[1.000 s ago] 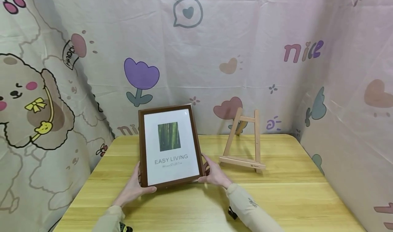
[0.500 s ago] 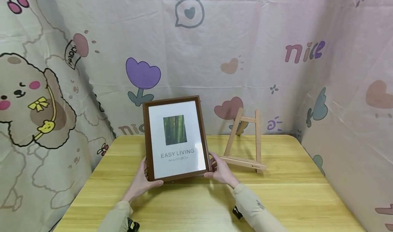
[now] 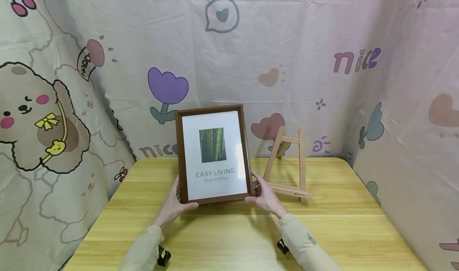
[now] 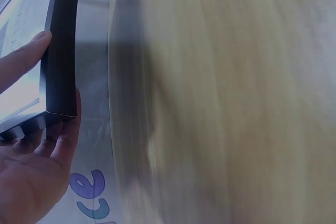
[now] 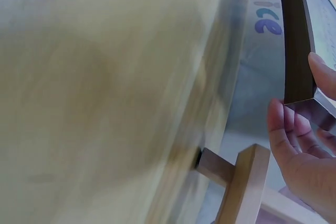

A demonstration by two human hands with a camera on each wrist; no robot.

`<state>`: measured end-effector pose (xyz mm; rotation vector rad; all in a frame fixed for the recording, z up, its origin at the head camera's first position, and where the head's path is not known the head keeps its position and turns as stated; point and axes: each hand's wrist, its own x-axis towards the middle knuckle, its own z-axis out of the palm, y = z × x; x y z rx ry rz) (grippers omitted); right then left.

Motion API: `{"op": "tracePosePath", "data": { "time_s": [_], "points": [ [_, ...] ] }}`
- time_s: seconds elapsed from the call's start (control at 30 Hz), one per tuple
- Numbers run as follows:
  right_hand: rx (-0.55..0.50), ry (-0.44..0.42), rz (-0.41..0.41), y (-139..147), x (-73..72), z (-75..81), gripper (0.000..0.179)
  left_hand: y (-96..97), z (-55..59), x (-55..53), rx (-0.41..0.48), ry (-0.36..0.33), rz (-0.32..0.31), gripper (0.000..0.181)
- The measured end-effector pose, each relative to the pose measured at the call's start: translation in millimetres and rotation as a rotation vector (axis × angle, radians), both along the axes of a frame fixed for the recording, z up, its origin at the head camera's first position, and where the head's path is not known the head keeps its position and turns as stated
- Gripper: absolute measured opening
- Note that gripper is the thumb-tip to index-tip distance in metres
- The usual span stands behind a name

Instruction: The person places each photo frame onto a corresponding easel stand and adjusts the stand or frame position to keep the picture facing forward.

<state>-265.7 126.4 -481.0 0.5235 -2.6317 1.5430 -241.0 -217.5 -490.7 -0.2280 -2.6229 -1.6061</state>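
A brown picture frame [image 3: 215, 151] with a white mat, a small green forest picture and the words EASY LIVING is held up off the table, tilted slightly to the left. My left hand [image 3: 173, 205] grips its lower left corner, thumb on the front and fingers behind. At the lower right corner my right hand [image 3: 266, 195] grips it the same way. Both wrist views show the frame's dark edge [image 4: 60, 51] between thumb and fingers. Just right of my right hand stands a small wooden easel [image 3: 302, 163], its ledge [image 5: 244, 187] close by in the right wrist view.
The light wooden table [image 3: 222, 239] reaches back to a printed cloth backdrop [image 3: 222, 63], which also hangs along both sides. A black wrist device [image 3: 163, 256] sits at the left sleeve, and another black device [image 3: 283, 246] at the right.
Both hands have lifted the picture frame and carried it to the right, closer to the easel. It stands a little more upright in view. The easel has stayed in place.
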Motion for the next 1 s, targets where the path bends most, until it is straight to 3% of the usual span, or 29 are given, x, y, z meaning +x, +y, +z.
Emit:
{"op": "tracePosePath", "data": {
  "time_s": [0.33, 0.6, 1.0],
  "points": [
    [-0.010, -0.007, -0.064, 19, -0.5, 5.7, 0.095, 19.1, 4.3, -16.7, 0.012, 0.058, -0.056, 0.127],
    [0.030, 0.003, -0.099, 40, 0.4, 11.2, 0.097, 38.2, 12.1, -27.5, 0.010, 0.061, -0.083, 0.129],
    [-0.021, 0.031, -0.096, 70, -1.5, 20.9, 0.096, 66.5, 26.4, -40.8, -0.017, 0.105, -0.123, 0.129]
  ]
}}
